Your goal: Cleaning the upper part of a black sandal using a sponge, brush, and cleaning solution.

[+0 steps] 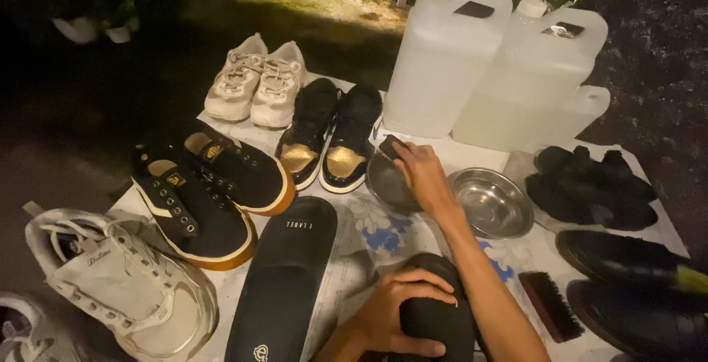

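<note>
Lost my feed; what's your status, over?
Left hand grips black shoe. Right hand holds small dark brush over steel bowl. Nothing in the way.

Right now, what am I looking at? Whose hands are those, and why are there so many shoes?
The picture comes from a camera worn on a person's head, looking down, so the hands are that person's own. The left hand grips a black shoe. The right hand holds a small dark brush over a metal bowl; another metal bowl sits beside it. On the mat lie white sneakers, black shoes, a long black insole, a bristle brush and two big plastic jugs. Why so many, the picture doesn't say.
</note>
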